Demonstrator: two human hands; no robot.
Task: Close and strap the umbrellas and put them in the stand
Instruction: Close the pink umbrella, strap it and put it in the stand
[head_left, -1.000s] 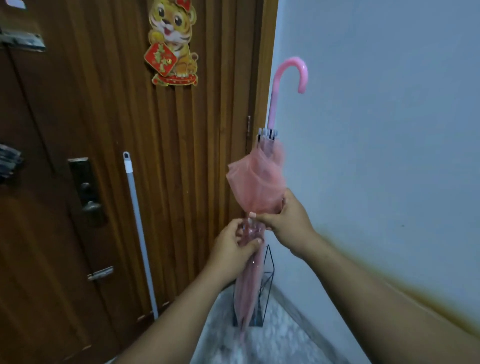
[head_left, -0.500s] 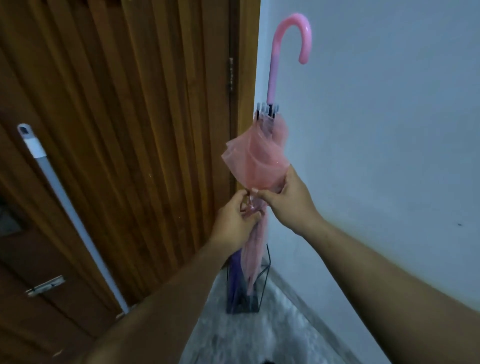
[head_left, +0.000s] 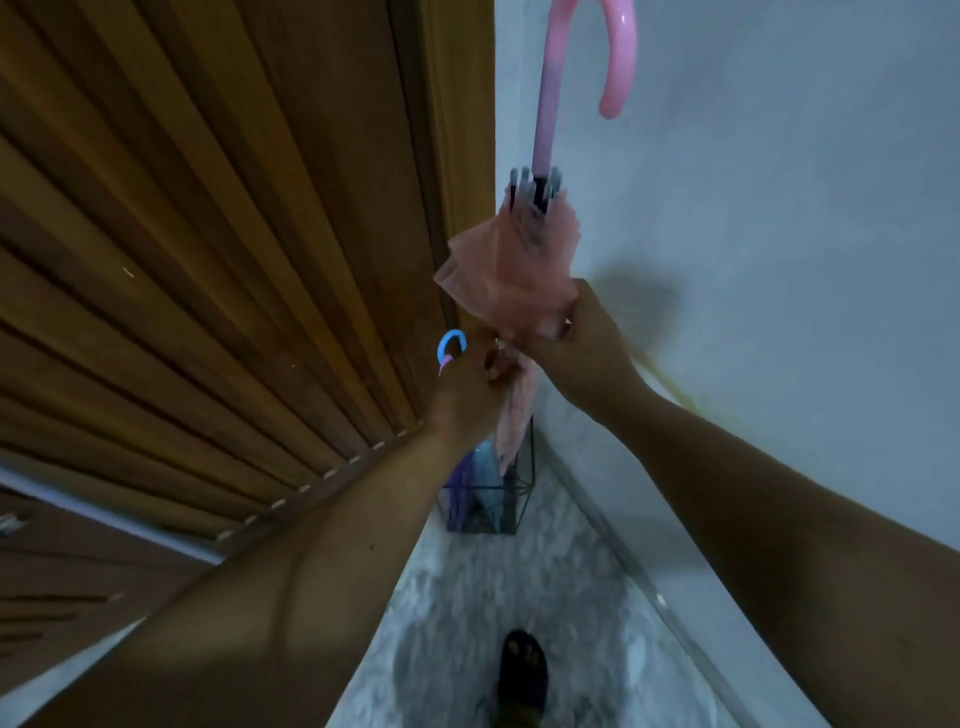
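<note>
both hands are pinching a pink umbrella (head_left: 519, 270) upright over the far wire stand (head_left: 511, 499): left hand (head_left: 470, 389) and right hand (head_left: 587, 338) gripping its soft, slippery folds; the stiff shaft probably offers firmer hold.

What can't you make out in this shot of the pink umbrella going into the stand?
- Strap on the pink umbrella: head view, covered by the left hand and right hand; fastened or not, unclear.
- Umbrella tip: behind the left forearm.
- Contents of the stand: blurred; the blue hook suggests another umbrella.
- Pink handle's top: cut off by the upper edge.
</note>
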